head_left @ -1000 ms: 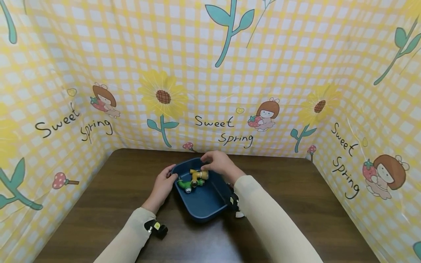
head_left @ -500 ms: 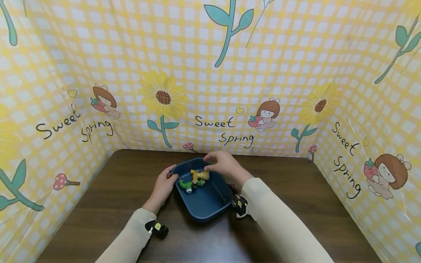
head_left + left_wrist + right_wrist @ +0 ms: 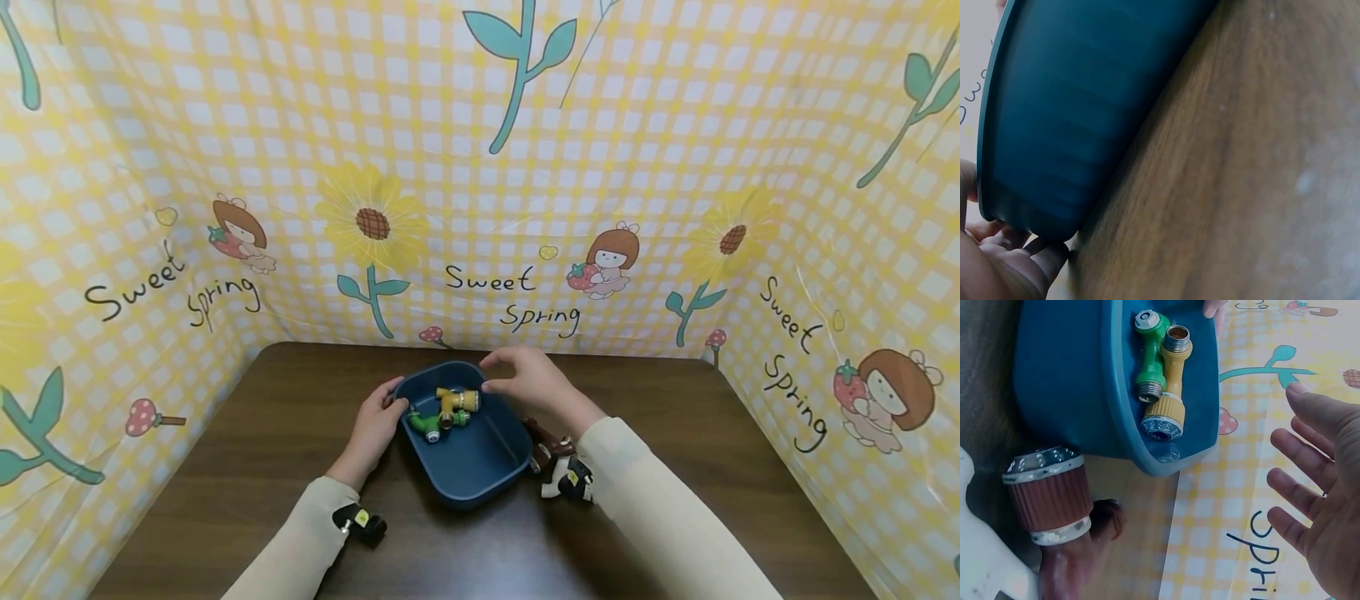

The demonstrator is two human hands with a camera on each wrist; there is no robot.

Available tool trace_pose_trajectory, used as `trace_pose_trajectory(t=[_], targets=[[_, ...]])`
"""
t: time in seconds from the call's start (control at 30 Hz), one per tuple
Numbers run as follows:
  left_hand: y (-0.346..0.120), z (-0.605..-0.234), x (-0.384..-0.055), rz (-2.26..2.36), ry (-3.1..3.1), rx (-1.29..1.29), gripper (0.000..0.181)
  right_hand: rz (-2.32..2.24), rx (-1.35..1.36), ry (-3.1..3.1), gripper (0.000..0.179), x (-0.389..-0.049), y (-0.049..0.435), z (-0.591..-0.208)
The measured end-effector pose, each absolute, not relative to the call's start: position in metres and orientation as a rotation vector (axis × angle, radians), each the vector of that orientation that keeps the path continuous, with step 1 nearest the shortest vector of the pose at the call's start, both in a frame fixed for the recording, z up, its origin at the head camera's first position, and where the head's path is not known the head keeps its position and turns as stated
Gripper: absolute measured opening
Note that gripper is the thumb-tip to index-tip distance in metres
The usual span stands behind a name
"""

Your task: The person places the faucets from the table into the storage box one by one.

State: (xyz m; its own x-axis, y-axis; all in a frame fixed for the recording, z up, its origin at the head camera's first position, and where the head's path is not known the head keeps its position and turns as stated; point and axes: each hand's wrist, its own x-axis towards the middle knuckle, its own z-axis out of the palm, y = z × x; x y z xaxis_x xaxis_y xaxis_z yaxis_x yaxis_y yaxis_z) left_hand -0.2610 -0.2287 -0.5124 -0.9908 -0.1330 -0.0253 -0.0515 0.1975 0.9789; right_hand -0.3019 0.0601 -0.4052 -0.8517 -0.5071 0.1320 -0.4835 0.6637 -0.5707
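A dark blue plastic bin sits on the table, with a yellow pipe fitting and a green pipe fitting lying together inside it. My left hand grips the bin's left rim, thumb on top and fingers against the outer wall, as the left wrist view also shows. Over the bin's far right edge hovers my right hand, fingers spread and holding nothing. Just right of the bin lie a brown fitting with a ribbed collar and a white fitting, partly hidden by the right wrist's camera in the head view.
The dark wooden table carries everything. A yellow checked cloth with printed flowers and lettering rises behind it and at both sides.
My right hand has drawn back to the right from above the yellow fitting, uncovering more of the brown and white fittings. My left hand stays on the rim.
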Motion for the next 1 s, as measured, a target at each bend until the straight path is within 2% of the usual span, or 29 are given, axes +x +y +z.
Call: trace_pose_trajectory(t=[0.27, 0.73, 1.0], targets=[[-0.229, -0.513, -0.262, -1.951, -2.373, 0.187, 0.05, -0.946, -0.903, 2.862, 0.04, -0.294, 0.07, -0.403], [-0.228, -0.515, -0.262, -1.952, -2.359, 0.189, 0.05, -1.045, -0.817, 2.869, 0.03, -0.269, 0.089, -0.403], [-0.228, -0.515, -0.263, -1.939, -2.367, 0.189, 0.05, -1.058, -0.836, 2.892, 0.034, -0.259, 0.098, -0.403]])
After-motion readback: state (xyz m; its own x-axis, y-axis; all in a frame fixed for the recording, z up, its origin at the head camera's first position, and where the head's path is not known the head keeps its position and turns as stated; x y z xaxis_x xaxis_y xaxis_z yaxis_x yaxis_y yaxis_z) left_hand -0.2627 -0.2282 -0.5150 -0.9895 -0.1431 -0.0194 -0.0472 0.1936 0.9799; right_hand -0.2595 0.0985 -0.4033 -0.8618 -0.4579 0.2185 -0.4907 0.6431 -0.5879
